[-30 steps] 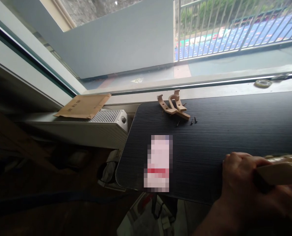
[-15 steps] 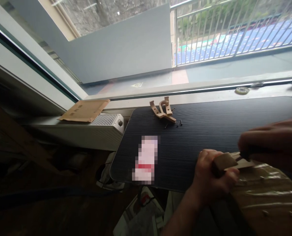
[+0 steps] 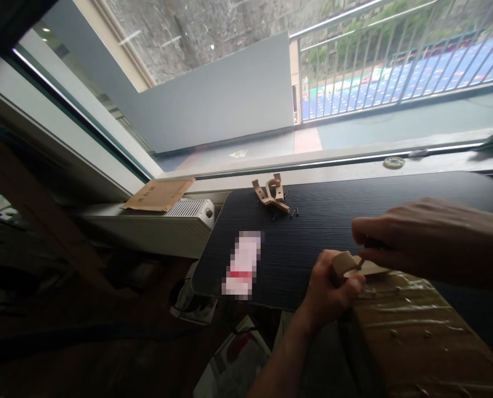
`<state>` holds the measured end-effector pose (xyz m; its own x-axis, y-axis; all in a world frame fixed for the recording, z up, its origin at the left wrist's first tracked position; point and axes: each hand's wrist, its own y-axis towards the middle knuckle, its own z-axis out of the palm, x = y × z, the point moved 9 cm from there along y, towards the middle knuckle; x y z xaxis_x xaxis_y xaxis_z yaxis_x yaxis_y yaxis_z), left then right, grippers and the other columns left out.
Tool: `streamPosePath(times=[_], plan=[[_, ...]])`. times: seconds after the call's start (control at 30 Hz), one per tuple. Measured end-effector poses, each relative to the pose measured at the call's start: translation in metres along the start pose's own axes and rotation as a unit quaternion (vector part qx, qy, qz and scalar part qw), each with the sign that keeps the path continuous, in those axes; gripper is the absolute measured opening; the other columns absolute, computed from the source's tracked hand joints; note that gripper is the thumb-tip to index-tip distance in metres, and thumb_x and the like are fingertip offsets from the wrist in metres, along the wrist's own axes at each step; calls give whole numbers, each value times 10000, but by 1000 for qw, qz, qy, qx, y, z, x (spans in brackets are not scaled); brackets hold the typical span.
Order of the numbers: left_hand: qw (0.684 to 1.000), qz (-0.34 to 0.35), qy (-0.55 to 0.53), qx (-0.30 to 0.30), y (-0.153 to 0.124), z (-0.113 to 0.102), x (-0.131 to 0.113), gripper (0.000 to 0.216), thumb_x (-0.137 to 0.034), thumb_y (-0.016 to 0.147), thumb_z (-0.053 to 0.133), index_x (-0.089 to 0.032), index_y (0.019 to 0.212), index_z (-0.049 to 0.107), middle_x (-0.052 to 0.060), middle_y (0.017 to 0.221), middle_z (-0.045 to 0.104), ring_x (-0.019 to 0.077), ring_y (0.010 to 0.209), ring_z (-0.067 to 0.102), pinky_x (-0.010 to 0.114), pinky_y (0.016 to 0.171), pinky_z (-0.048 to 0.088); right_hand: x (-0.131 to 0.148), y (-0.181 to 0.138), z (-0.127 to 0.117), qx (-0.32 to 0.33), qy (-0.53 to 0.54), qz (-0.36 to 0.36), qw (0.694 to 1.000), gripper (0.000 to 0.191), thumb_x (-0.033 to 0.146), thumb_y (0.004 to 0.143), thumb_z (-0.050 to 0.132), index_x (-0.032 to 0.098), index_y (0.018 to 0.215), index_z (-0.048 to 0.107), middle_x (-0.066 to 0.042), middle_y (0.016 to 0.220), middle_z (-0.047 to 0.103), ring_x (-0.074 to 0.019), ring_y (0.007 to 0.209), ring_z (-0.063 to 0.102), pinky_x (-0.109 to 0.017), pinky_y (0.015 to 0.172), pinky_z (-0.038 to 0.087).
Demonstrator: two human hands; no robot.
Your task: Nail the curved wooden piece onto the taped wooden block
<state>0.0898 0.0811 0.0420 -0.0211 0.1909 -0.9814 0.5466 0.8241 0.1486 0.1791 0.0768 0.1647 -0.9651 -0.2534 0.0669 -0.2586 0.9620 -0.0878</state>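
My left hand [image 3: 331, 290] is closed round a small pale wooden block [image 3: 342, 264] at the end of a wooden board [image 3: 416, 326] wrapped in clear plastic. Above it, my right hand [image 3: 389, 235] grips the dark handle of a screwdriver [image 3: 361, 262], its short metal shaft reaching down to the wood beside my left thumb. The tip's exact contact is too small to make out. Further back on the black table [image 3: 308, 243] lie curved wooden hooks [image 3: 273, 193] with holes in them, and several small screws [image 3: 295, 212] beside them.
A blurred pink-and-white packet [image 3: 243, 262] lies near the table's left end. Beyond that corner are a white radiator [image 3: 180, 224] and a brown envelope [image 3: 160, 193]. A roll of tape [image 3: 394, 162] rests on the sill under the window. Bags [image 3: 234, 354] stand on the floor below.
The whole view has shifted, so both hands and the board appear further left. My right hand has turned on the screwdriver, whose shaft now stands more upright. My left hand keeps its hold.
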Motion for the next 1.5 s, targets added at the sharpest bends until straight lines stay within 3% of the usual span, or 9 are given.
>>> streamPosePath(times=[0.07, 0.23, 0.4, 0.67, 0.8, 0.93, 1.17, 1.5], plan=[[1000, -7, -9, 8, 0, 1, 0, 196, -231, 737, 624, -164, 903, 546, 9, 817, 502, 140, 774, 480, 256, 732, 429, 8, -2, -4, 42, -17, -43, 998, 52, 269, 746, 635, 250, 783, 603, 14, 586, 581, -113, 489, 462, -281, 469, 225], [1000, -19, -22, 11, 1, 1, 3, 214, -267, 756, 613, -173, 932, 535, -5, 803, 508, 124, 731, 469, 243, 714, 422, 27, -3, -10, 112, -29, -92, 989, 94, 110, 724, 549, 196, 703, 578, -2, 663, 587, -120, 566, 505, -255, 481, 210], [999, -35, -15, 20, 1, 1, 10, 270, -321, 755, 617, -173, 970, 550, 11, 829, 533, 133, 732, 475, 245, 711, 422, 31, -3, -11, 95, -28, -116, 988, 98, 102, 736, 524, 178, 690, 565, -2, 620, 558, -116, 540, 494, -250, 474, 203], [999, -33, -13, 19, 0, 0, 12, 260, -304, 785, 587, -179, 1010, 546, 29, 896, 562, 148, 785, 501, 256, 751, 427, 14, -2, -15, 87, -8, -54, 995, 192, 249, 815, 448, 179, 718, 598, -3, 588, 549, -109, 514, 447, -254, 476, 213], [999, -35, -18, 27, 0, 1, 11, 247, -301, 793, 580, -172, 1000, 541, 31, 892, 552, 146, 783, 500, 252, 740, 427, 16, 0, -19, 86, -24, -61, 994, 194, 261, 806, 454, 186, 695, 594, -4, 580, 552, -110, 506, 437, -258, 482, 209], [999, -34, -18, 26, -1, 1, 11, 250, -290, 781, 594, -182, 999, 539, 11, 859, 527, 130, 742, 476, 238, 716, 422, 22, -2, -24, 100, -28, -92, 990, 97, 192, 760, 515, 206, 745, 610, 0, 625, 582, -113, 537, 469, -251, 496, 220], [998, -48, -21, 26, -1, 3, 20, 215, -263, 790, 584, -181, 981, 530, 10, 854, 517, 128, 747, 467, 235, 713, 416, 31, -1, -12, 120, -37, -121, 985, 127, 82, 720, 543, 198, 722, 597, -4, 702, 612, -130, 636, 530, -242, 503, 225], [999, -27, -27, 23, 1, 2, 12, 210, -222, 777, 582, -192, 977, 527, 8, 892, 490, 135, 798, 460, 242, 752, 401, 13, 5, -18, 85, -2, -62, 994, 225, 271, 834, 434, 187, 675, 568, 10, 572, 530, -92, 491, 391, -247, 488, 195]])
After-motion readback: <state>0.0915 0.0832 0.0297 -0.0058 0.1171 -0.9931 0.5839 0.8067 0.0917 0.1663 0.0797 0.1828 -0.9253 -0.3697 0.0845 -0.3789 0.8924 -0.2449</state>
